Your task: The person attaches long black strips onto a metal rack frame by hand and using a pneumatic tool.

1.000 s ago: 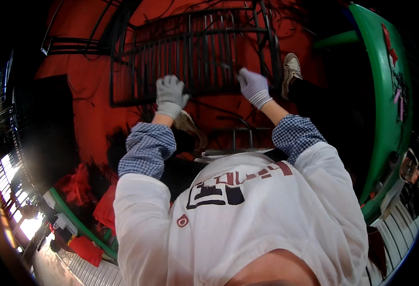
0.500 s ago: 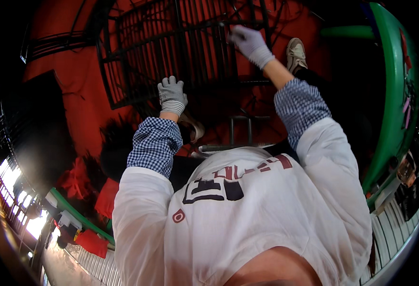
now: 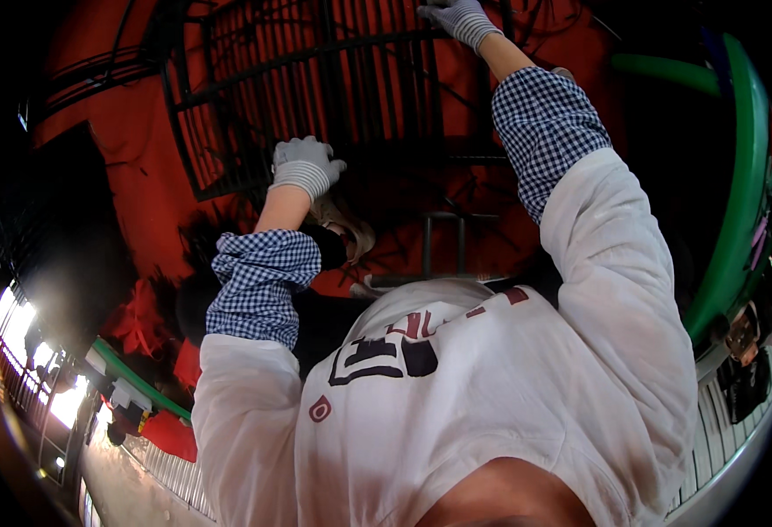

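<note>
A black metal frame of parallel bars (image 3: 258, 66) lies in front of me over a red surface. My left hand (image 3: 302, 165), in a grey glove with a striped cuff, is closed over the frame's near edge, fingers curled and thumb out to the right. My right hand (image 3: 460, 19), gloved alike, reaches to the frame's far right part at the picture's top edge. Its fingers are bent together, and what they hold is too dark to make out.
Beneath the frame spreads a red floor (image 3: 131, 189). A green curved rim (image 3: 737, 193) runs down the right side, with a green bar (image 3: 667, 72) beside it. Near my lap is a grey metal tube piece (image 3: 428, 246). Red cloth (image 3: 140, 325) hangs at left.
My right hand has moved farther away, toward the top edge. My left hand has shifted slightly left, and its fingers have curled more. The view has tilted a little.
</note>
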Tool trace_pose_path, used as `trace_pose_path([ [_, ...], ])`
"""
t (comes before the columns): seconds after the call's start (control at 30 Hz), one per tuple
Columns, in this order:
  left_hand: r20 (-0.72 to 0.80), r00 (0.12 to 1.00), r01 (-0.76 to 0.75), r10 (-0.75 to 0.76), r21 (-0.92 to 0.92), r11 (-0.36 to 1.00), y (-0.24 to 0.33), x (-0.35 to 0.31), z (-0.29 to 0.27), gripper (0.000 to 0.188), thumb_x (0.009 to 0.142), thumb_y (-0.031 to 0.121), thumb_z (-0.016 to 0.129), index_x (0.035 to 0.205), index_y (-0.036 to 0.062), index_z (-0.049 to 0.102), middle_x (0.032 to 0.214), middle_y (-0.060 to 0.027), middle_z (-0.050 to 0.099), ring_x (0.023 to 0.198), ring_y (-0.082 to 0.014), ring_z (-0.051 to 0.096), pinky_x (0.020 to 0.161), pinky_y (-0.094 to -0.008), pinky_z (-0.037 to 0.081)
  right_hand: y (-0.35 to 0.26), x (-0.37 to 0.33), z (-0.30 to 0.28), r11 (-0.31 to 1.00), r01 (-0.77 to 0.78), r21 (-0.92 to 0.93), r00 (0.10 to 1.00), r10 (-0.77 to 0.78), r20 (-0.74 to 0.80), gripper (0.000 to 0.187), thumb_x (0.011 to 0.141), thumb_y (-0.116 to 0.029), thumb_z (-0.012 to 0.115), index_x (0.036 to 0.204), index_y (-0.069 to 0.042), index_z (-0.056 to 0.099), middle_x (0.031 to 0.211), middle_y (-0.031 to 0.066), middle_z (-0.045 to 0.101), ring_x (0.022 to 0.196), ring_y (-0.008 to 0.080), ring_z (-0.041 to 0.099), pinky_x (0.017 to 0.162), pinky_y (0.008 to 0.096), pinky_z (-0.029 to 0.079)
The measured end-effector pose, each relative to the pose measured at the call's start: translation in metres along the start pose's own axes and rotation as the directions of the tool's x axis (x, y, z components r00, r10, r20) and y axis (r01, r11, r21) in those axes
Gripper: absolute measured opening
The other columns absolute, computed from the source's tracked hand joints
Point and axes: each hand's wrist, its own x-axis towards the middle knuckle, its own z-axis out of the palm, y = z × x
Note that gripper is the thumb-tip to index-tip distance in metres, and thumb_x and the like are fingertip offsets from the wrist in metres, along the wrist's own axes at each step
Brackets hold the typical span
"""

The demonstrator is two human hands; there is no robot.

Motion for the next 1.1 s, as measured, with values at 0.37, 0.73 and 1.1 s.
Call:
trace_pose_path([
  [0.37,-0.899,0.438,-0.251,0.0,-0.122,0.96,0.051,0.087,-0.058,0.036,0.093,0.038,0.061,0.123,0.0191,0.067,0.123,-0.0052,0.063,0.119,-0.0259,0.057,0.105,-0.045,0.039,-0.011,-0.005,-0.003,0.992,-0.124,-0.002,0.992,0.124,-0.004,0.022,0.091,-0.021,0.074,0.081,-0.003,0.067,0.068,0.0043,0.06,0.062,0.014,0.054,0.059,0.0309,0.046],
  [0.73,-0.844,0.536,-0.342,0.026,-0.189,0.92,0.07,0.112,-0.074,0.033,0.097,0.025,0.056,0.129,0.0175,0.063,0.124,-0.0081,0.063,0.112,-0.0299,0.06,0.101,-0.0444,0.044,0.018,0.02,0.014,0.937,-0.077,-0.341,0.995,0.093,0.03,0.024,0.091,-0.03,0.071,0.096,-0.007,0.073,0.083,0.0069,0.072,0.076,0.0207,0.068,0.07,0.0308,0.053],
  [1.1,-0.818,0.57,-0.523,-0.079,-0.435,0.733,0.067,0.119,-0.064,0.028,0.091,0.007,0.054,0.115,0.0135,0.068,0.117,-0.0114,0.066,0.103,-0.039,0.061,0.093,-0.0488,0.051,-0.017,0.001,0.016,0.949,-0.308,0.065,0.944,0.296,0.146,0.019,0.094,-0.022,0.068,0.09,-0.004,0.071,0.073,0.006,0.066,0.061,0.015,0.058,0.06,0.0325,0.048],
])
